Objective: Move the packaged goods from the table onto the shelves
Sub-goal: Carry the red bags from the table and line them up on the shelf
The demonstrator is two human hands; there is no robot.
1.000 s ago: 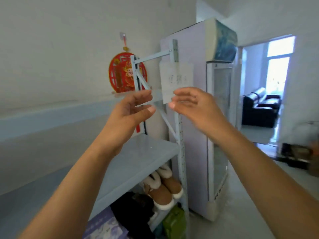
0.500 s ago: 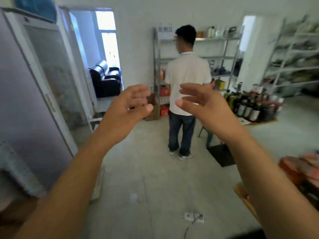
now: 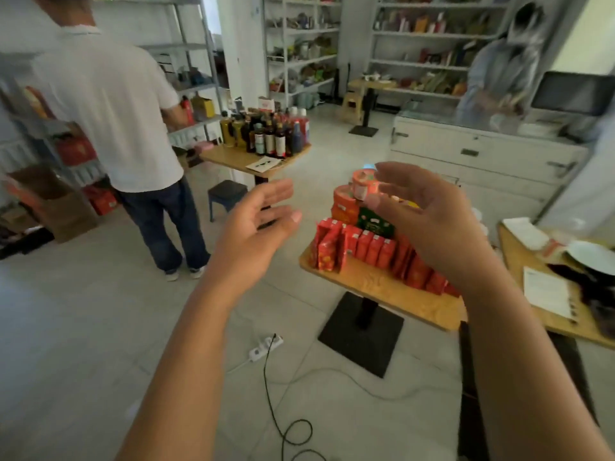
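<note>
- The left grip point(image 3: 253, 227) is raised over the floor with its fingers apart and relaxed, palm turned inward, holding nothing.
- The right grip point(image 3: 429, 221) is raised at about the same height, with its fingers spread and slightly curved, also holding nothing.
- The row of red rectangular packaged goods point(image 3: 362, 249) stands upright on the light wooden tabletop point(image 3: 382, 287), below and between the two grips and nearer the right one.
- Round orange tubs point(image 3: 364, 184) and a green carton point(image 3: 376, 222) are stacked behind that row, just beyond the right grip's fingertips point(image 3: 382, 169); no touch shows.
- The left grip is clear of the stack, off to its left.
- Grey metal shelves point(image 3: 299, 44) line the far wall, well beyond both grips.
- A person in a white shirt point(image 3: 109, 104) stands left of the left grip, facing other shelving.
</note>
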